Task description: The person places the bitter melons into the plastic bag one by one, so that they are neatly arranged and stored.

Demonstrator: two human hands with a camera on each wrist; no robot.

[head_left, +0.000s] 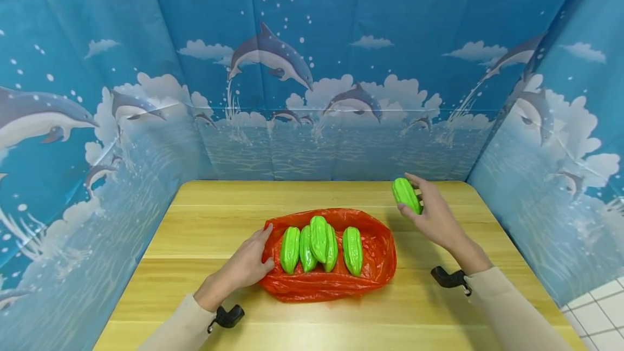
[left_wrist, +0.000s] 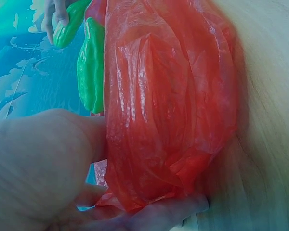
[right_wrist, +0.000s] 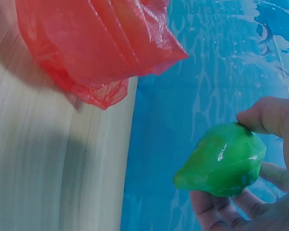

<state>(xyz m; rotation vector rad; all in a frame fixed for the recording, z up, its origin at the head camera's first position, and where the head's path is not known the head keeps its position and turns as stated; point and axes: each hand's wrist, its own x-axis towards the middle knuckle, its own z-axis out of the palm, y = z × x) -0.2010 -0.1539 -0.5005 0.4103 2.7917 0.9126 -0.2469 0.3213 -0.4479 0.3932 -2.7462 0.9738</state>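
A red plastic bag (head_left: 326,287) lies wide-mouthed on the wooden table. Inside it rest several glossy green ribbed star fruits (head_left: 352,251), one lying on top of others and one apart at the right. My left hand (head_left: 247,260) holds the bag's left side, and in the left wrist view the thumb lies at its rim (left_wrist: 107,144) with fingers along the outside. To the right of the bag and above the table, my right hand (head_left: 435,220) grips another star fruit (right_wrist: 224,161) between thumb and fingers.
The wooden table (head_left: 195,232) ends at a blue dolphin-print curtain (head_left: 312,145), which stands behind it and along both sides. Black wrist mounts (head_left: 229,316) hang by both sleeves. White floor tiles (head_left: 592,313) show at the lower right.
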